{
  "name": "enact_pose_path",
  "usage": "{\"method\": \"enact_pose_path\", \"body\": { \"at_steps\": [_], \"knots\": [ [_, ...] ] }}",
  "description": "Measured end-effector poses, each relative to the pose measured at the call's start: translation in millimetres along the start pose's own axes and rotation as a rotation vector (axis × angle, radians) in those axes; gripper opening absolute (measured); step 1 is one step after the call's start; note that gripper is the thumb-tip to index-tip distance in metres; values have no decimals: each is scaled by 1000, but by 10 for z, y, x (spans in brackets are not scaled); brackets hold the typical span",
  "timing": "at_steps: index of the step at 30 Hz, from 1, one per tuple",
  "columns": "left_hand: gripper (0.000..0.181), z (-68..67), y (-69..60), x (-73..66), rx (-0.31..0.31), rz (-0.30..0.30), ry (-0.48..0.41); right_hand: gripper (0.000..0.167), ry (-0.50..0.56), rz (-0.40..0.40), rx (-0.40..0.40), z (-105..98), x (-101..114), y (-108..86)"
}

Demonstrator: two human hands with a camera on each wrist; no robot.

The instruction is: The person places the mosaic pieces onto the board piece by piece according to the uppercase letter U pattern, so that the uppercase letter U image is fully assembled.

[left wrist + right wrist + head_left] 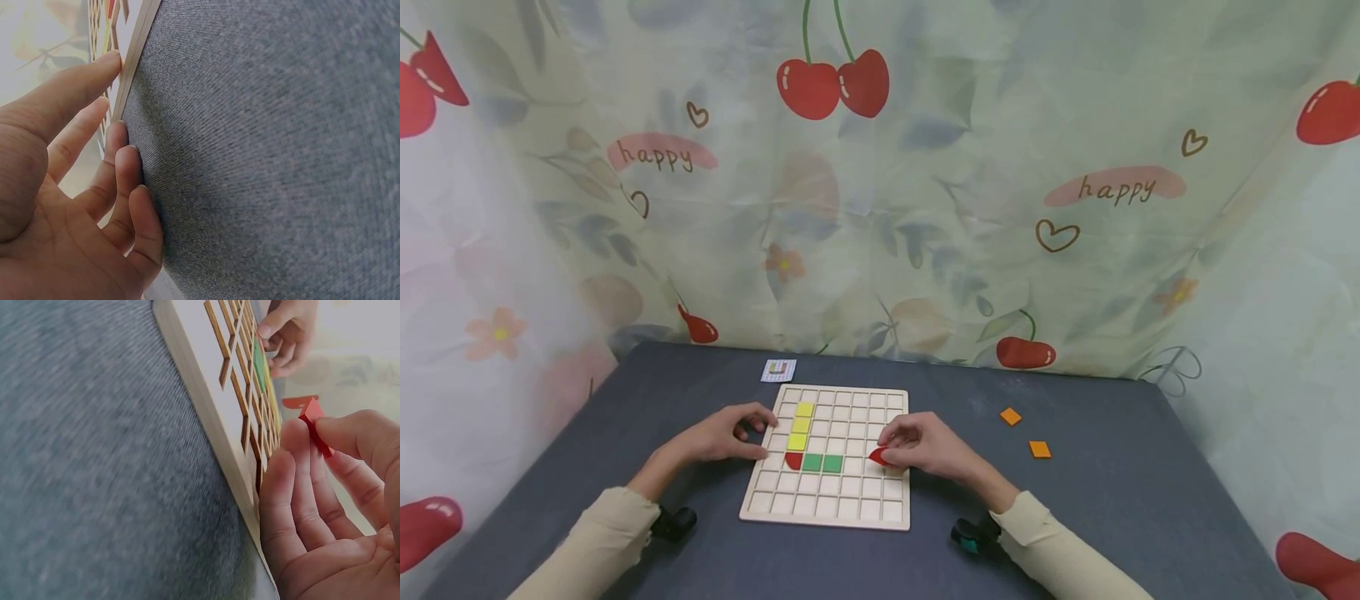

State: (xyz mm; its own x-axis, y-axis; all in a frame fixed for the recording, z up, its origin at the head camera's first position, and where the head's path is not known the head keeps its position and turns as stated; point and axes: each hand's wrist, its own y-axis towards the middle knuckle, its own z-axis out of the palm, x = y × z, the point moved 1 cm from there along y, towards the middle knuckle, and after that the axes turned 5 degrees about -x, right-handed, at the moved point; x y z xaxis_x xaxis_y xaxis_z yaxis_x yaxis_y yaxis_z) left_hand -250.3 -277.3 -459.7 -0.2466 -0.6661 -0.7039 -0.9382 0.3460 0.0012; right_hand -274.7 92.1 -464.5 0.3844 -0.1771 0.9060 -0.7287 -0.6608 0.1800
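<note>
A wooden grid board point(848, 509) lies on the table. Three yellow square tiles point(801, 425) form a column on its left side. Below them sit a red rounded-corner tile point(793, 460) and two green square tiles point(822, 463) in one row. My left hand point(732, 433) rests at the board's left edge, thumb and fingertips touching it; in the left wrist view its fingers point(147, 219) are loosely bent. Over the right part of that same row, my right hand point(925, 446) pinches a red tile point(317, 428) between thumb and fingers, held just above the board.
Two orange square tiles point(1025, 433) lie on the dark table to the right of the board. A small pattern card point(778, 371) is behind the board's far left corner. A printed curtain point(880, 250) surrounds the table at the back and sides.
</note>
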Motion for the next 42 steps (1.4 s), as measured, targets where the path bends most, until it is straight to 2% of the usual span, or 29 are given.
{"method": "enact_pose_path", "body": {
  "at_steps": [4,10,14,19,26,32,37,42],
  "knots": [
    [41,-4,2,-3,1,6,-3,12,9,0,11,35,16,41],
    [41,-11,2,-23,2,2,0,21,103,96,48,113,64,95],
    [41,-10,-2,-18,1,0,-8,26,122,134,64,164,108,135],
    [41,-7,-7,5,4,13,-10,27,83,116,74,212,106,189],
    [42,1,-10,19,2,2,-18,20,132,72,104,262,98,232],
    [41,1,-14,17,1,14,-18,13,66,5,73,274,88,275],
    [41,1,-15,16,0,17,-14,9,112,47,45,293,66,305],
    [41,-1,-18,16,-2,22,-7,11,144,90,50,308,51,316]
  ]
}}
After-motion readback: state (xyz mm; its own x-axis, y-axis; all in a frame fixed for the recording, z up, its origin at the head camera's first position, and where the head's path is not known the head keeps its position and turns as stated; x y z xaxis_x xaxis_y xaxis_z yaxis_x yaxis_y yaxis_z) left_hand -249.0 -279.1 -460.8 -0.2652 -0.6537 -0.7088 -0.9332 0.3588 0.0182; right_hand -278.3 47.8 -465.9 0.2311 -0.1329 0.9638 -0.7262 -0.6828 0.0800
